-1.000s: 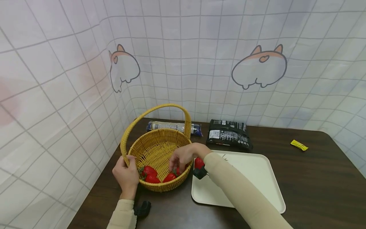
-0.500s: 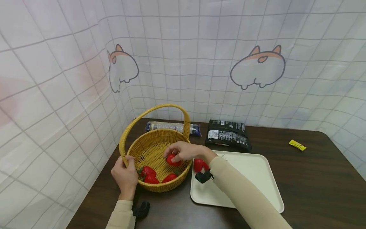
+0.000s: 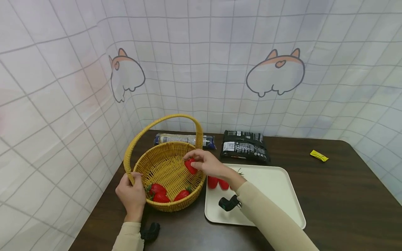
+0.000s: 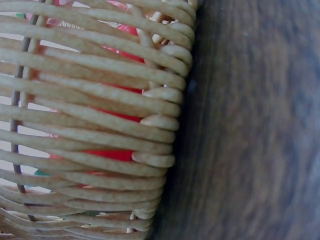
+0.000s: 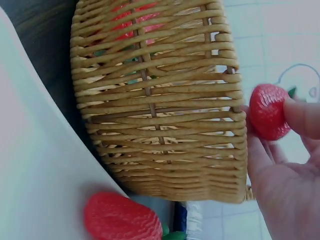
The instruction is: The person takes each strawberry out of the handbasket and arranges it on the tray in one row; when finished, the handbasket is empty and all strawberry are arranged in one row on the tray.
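Note:
In the head view my left hand grips the base of the handle of a yellow wicker basket. My right hand pinches a red strawberry between thumb and fingers, over the basket's right rim. The right wrist view shows this strawberry with a bit of green leaf, just above the rim. Inside the basket, near its front, lie strawberries. More strawberries rest on the cream tray, partly hidden by my right wrist. Only the basket's weave and the table show in the left wrist view.
Behind the basket lies a long blue-and-clear packet. A black package sits behind the tray. One small yellow wrapped item is on the dark table at the right. A gridded curtain stands behind.
My right hand has picked up the strawberry from the basket's right side and raised it to the right rim. The left hand keeps its grip on the handle. The head view has shifted slightly.

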Tool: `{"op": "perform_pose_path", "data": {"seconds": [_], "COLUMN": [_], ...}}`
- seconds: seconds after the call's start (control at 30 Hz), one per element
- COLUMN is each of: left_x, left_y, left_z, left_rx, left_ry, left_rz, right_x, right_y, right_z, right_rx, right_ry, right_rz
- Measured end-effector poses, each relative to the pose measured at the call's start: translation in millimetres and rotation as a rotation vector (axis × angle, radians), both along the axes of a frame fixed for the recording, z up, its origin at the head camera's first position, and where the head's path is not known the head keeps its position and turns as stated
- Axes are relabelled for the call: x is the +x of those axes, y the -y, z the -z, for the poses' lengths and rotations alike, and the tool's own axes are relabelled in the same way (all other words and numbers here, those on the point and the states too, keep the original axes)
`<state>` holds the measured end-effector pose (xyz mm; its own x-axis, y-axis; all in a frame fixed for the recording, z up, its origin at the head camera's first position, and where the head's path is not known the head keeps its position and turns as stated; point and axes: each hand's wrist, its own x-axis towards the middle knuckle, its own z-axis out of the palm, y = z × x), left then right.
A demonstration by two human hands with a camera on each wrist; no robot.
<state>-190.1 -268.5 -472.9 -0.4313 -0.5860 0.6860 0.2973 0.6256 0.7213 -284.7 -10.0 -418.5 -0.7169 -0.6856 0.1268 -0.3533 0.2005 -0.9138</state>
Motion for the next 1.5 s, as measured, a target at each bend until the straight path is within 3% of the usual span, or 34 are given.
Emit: {"op": "perform_pose_path", "data": {"seconds": [0.13, 0.23, 0.4, 0.83, 1.2, 1.33, 1.5], "left_x": [-0.2, 0.1, -0.2, -0.4, 1.0, 0.8, -0.5], "left_y": [-0.1, 0.0, -0.7, -0.7, -1.8, -1.5, -2.0], "left_z": [1.3, 1.1, 0.6, -0.1, -1.0, -1.4, -1.1], "left_rx": [0.009, 0.013, 0.017, 0.021, 0.018, 0.018, 0.020], "left_ry": [0.005, 0.009, 0.004, 0.009, 0.017, 0.021, 0.025], "left_rz": [-0.006, -0.006, -0.007, -0.012, -0.016, -0.023, -0.025], "right_x": [3.0, 11.6, 18.6, 17.3, 11.9, 10.2, 9.7], "right_y": [-10.8, -21.5, -43.3, -115.6, -162.0, -175.4, -188.5], "right_z": [0.5, -5.4, -2.0, 21.2, 41.5, 47.4, 51.7], "right_rx": [-0.070, -0.067, -0.076, -0.196, -0.211, -0.183, -0.181], "right_ry": [-0.003, -0.014, 0.028, 0.134, 0.240, 0.261, 0.302], "right_rz": [0.052, 0.076, 0.149, 0.373, 0.581, 0.614, 0.592]}}
